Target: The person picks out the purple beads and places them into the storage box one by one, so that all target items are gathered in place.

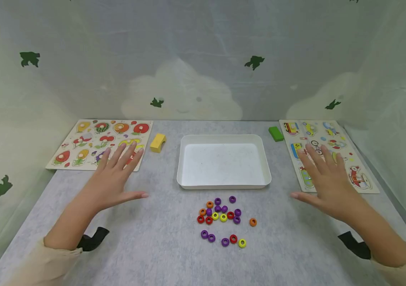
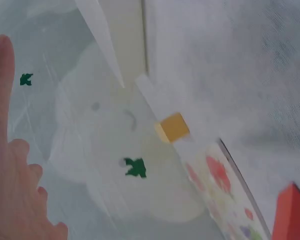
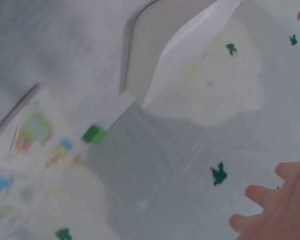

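My left hand [image 1: 113, 184] hovers over the left side of the table with fingers spread and nothing held. Behind its fingertips lies a fruit puzzle board [image 1: 92, 139], partly covered by the hand in the head view. On the right, my right hand [image 1: 328, 186] is likewise spread and holds nothing, overlapping a vehicle puzzle board [image 1: 338, 167]. Between the hands, several purple, red, orange and yellow beads [image 1: 223, 217] lie scattered on the table. Just beyond them sits a white rectangular tray [image 1: 224, 186] with nothing in it.
A yellow block [image 1: 158, 143] with an arch cut-out stands left of the tray, and a green block [image 1: 276, 134] lies to its right. Part of a red block [image 2: 290, 215] shows in the left wrist view. A pale curtain [image 1: 203, 47] with dark green shapes closes off the back.
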The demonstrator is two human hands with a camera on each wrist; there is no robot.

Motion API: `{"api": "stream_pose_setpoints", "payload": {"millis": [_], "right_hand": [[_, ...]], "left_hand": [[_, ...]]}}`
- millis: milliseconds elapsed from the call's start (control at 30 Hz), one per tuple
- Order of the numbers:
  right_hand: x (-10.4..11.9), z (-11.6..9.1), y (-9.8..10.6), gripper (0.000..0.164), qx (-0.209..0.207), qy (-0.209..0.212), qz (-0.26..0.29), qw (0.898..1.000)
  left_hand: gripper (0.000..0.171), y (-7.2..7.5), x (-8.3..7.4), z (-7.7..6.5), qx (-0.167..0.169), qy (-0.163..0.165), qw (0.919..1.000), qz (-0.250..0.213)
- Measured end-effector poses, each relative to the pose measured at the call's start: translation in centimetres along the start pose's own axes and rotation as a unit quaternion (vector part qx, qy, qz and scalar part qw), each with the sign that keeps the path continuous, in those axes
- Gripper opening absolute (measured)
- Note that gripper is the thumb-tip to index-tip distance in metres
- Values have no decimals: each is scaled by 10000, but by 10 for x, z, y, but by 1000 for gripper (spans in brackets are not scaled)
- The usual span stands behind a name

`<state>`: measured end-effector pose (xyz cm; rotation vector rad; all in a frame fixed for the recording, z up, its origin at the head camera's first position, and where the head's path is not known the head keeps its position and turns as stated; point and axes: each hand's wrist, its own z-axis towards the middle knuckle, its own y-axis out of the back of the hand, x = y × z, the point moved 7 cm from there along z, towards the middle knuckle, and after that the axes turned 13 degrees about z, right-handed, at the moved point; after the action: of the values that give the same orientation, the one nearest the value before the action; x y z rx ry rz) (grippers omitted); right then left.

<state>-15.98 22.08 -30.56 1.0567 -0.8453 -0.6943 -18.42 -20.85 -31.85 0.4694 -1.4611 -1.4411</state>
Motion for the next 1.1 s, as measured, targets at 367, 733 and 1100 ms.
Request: {"api": "stream_pose_setpoints", "payload": {"millis": [367, 733, 1100], "right_hand": [[39, 21, -65, 62, 192, 263, 2821, 9588], [68, 40, -108, 32, 770, 157, 4559, 8866], [69, 43, -139, 23, 1075, 68, 4461, 8885]], "left_hand": [[101, -26, -47, 40, -240, -276, 9898, -1376], [98, -78, -66, 56, 952, 529, 9456, -3066], [93, -89, -68, 60, 1235, 841, 9186, -3659]]}}
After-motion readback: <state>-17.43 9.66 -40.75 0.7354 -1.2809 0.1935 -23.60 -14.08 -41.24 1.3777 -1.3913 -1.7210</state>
